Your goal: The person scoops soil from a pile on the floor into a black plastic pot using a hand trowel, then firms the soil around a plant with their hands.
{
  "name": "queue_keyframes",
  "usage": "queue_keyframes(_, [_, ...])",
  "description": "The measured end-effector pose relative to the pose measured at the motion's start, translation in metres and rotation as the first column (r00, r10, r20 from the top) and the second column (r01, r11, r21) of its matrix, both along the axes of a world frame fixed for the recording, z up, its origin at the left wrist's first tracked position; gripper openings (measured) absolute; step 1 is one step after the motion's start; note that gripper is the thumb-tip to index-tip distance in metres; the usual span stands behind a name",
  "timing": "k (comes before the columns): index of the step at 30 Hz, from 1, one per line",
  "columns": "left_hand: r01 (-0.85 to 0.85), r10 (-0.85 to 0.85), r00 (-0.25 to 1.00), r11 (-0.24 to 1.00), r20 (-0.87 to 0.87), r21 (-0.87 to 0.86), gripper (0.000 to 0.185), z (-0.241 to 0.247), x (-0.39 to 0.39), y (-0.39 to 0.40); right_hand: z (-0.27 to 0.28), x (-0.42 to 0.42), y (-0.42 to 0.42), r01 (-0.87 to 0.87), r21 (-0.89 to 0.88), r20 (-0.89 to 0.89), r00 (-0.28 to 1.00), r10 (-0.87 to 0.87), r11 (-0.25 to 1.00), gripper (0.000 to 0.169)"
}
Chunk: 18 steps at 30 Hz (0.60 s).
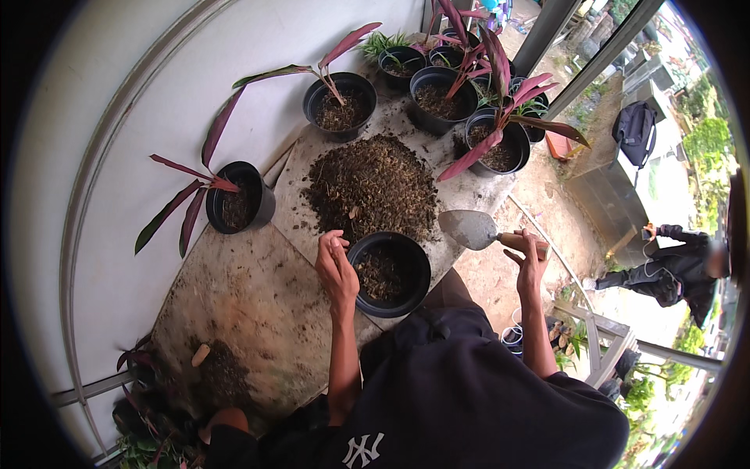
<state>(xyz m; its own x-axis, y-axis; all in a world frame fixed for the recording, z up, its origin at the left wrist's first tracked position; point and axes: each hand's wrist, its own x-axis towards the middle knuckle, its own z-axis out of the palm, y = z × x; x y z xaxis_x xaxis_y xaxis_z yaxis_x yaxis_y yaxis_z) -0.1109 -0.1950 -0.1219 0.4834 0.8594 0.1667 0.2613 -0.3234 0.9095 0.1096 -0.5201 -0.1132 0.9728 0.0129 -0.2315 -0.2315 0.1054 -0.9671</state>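
My right hand (531, 264) grips the wooden handle of a garden trowel (469, 229). The trowel's grey metal blade points left, off the right side of a soil heap (375, 182). Just against the left rim of a black plastic pot (419, 275) is my left hand (340, 272), its fingers bent toward the heap. Whether those fingers hold anything is hidden. Dark, loose potting mix (375, 277) lies low inside this pot, with no plant showing in it. The pot stands on the pale, soil-stained tabletop (293, 205), close to my body.
Left of the heap, a potted red-leaved plant (240, 199) leans toward the white wall. Another potted plant (341, 108) and several more pots (443, 102) stand behind the heap. A wooden piece (201, 355) lies at lower left. A person (668, 269) is off to the right, near a backpack (636, 133).
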Motion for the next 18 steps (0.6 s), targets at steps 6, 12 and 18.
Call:
queue_keyframes(6, [-0.011,0.011,1.0,1.0,-0.008,0.005,0.042,-0.002,0.0,0.0,-0.029,-0.016,-0.012,-0.01,0.022,-0.039,0.999,0.01,1.0,0.038])
queue_keyframes(12, [-0.001,0.001,1.0,1.0,-0.015,0.018,0.043,-0.003,0.0,0.0,-0.047,-0.036,0.033,-0.005,0.126,-0.076,0.997,0.015,0.992,0.039])
queue_keyframes(18, [0.02,-0.02,1.0,1.0,-0.008,0.008,0.043,-0.001,0.0,0.0,-0.052,-0.038,0.045,0.029,0.168,-0.084,0.996,-0.015,0.985,0.042])
